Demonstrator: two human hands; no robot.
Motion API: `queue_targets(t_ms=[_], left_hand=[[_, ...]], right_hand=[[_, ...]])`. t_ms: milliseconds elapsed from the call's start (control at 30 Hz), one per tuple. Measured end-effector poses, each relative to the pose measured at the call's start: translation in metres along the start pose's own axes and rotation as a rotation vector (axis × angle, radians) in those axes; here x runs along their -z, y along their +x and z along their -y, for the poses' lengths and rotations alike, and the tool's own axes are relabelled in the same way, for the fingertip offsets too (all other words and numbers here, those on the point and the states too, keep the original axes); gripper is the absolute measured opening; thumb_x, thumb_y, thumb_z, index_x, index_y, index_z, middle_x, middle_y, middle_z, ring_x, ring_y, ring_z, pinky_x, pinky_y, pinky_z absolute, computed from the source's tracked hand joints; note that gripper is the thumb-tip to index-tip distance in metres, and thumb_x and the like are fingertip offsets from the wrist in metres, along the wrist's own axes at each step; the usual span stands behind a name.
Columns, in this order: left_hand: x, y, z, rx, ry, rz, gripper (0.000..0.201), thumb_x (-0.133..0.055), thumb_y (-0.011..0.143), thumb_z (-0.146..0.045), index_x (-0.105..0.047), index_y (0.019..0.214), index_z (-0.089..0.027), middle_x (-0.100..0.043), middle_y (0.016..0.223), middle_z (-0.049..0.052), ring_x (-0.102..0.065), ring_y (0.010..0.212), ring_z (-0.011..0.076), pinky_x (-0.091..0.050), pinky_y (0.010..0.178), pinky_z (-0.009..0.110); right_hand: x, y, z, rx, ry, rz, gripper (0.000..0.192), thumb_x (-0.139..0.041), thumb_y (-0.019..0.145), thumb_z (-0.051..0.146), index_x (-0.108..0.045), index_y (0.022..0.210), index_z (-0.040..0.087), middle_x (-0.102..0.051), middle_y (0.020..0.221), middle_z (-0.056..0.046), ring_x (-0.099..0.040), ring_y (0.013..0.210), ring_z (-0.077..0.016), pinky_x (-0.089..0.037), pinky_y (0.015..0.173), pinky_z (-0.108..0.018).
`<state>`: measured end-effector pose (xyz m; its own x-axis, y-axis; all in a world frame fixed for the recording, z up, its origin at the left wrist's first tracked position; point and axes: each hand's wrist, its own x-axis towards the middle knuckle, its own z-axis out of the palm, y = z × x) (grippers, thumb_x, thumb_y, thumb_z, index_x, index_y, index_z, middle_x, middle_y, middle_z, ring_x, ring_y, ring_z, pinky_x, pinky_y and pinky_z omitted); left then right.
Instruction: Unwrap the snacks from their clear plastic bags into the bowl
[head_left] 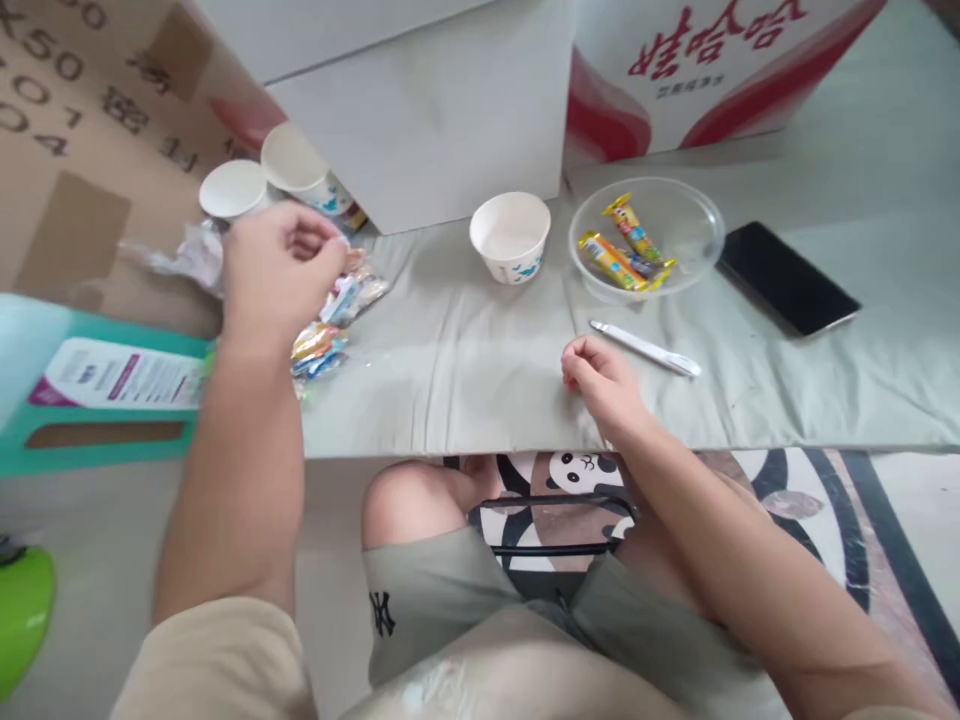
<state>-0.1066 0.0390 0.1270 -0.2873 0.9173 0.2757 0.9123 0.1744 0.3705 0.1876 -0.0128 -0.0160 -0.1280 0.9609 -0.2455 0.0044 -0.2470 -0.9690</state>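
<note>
My left hand (281,262) is closed in a pinch above a pile of small wrapped candies (321,348) at the left of the table. What its fingertips hold, if anything, cannot be made out. Loosely curled, my right hand (604,388) rests near the table's front edge with nothing visible in it. Just beyond it lies a slim white pen-like tool (645,348). A white paper cup (511,236) with a blue print stands upright between the hands. To its right, a clear plastic bowl (694,245) contains a few yellow-wrapped sweets (615,262).
A black phone (787,278) lies right of the bowl. Two more paper cups (234,190) stand behind my left hand. White boxes (427,120) line the back, a brown carton (82,190) the left. A green-and-white package (112,385) sits at the left edge.
</note>
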Motion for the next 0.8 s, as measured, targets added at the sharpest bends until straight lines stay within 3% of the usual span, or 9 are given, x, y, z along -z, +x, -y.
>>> queue_targets(t_ms=[100,233,367,533,633,800], left_hand=[[0.006,-0.038,0.068,0.089,0.251,0.090,0.036,-0.065,0.083,-0.027,-0.069,0.116,-0.014,-0.071,0.116,0.011,-0.065,0.112,0.0256,-0.049,0.106,0.042],[0.005,-0.065,0.111,0.171,0.481,0.271,0.060,-0.064,0.085,-0.038,-0.057,0.139,-0.012,-0.054,0.142,0.022,-0.051,0.133,0.0385,-0.040,0.114,0.051],[0.004,-0.063,0.122,0.126,0.504,0.299,0.063,-0.063,0.087,-0.033,-0.050,0.145,-0.014,-0.045,0.153,0.022,-0.042,0.140,0.0412,-0.037,0.113,0.054],[0.011,-0.046,0.127,0.108,0.533,0.366,0.045,-0.067,0.086,-0.034,-0.062,0.129,-0.020,-0.066,0.131,0.013,-0.053,0.128,0.0346,-0.035,0.113,0.056],[0.021,-0.038,0.125,0.131,0.495,0.387,0.046,-0.073,0.081,-0.039,-0.066,0.124,-0.025,-0.071,0.122,0.009,-0.059,0.121,0.0332,-0.032,0.114,0.060],[0.043,-0.036,0.113,0.206,0.403,0.409,0.049,-0.074,0.078,-0.037,-0.069,0.126,-0.027,-0.074,0.117,0.005,-0.065,0.107,0.0273,-0.044,0.106,0.047]], right_hand=[[-0.007,-0.004,-0.006,0.001,-0.065,0.019,0.017,-0.059,0.076,0.039,-0.053,0.074,0.023,-0.051,0.055,0.005,-0.045,0.054,-0.0112,-0.035,0.055,-0.026],[-0.014,-0.004,-0.013,0.037,-0.129,-0.003,0.016,-0.061,0.078,0.037,-0.054,0.073,0.023,-0.050,0.055,0.005,-0.044,0.052,-0.0110,-0.034,0.052,-0.027],[-0.018,-0.004,-0.014,0.055,-0.177,-0.017,0.017,-0.063,0.080,0.035,-0.053,0.073,0.024,-0.048,0.055,0.005,-0.044,0.051,-0.0119,-0.035,0.051,-0.028],[-0.020,-0.006,-0.012,0.066,-0.211,-0.028,0.013,-0.061,0.080,0.031,-0.054,0.072,0.024,-0.048,0.056,0.003,-0.044,0.051,-0.0131,-0.035,0.051,-0.030],[-0.020,-0.007,-0.012,0.059,-0.221,-0.025,0.012,-0.061,0.080,0.031,-0.055,0.073,0.025,-0.049,0.056,0.002,-0.045,0.052,-0.0139,-0.036,0.051,-0.031],[-0.016,-0.009,-0.012,0.057,-0.212,0.004,0.015,-0.062,0.082,0.034,-0.054,0.074,0.025,-0.048,0.056,0.003,-0.044,0.053,-0.0139,-0.036,0.053,-0.031]])
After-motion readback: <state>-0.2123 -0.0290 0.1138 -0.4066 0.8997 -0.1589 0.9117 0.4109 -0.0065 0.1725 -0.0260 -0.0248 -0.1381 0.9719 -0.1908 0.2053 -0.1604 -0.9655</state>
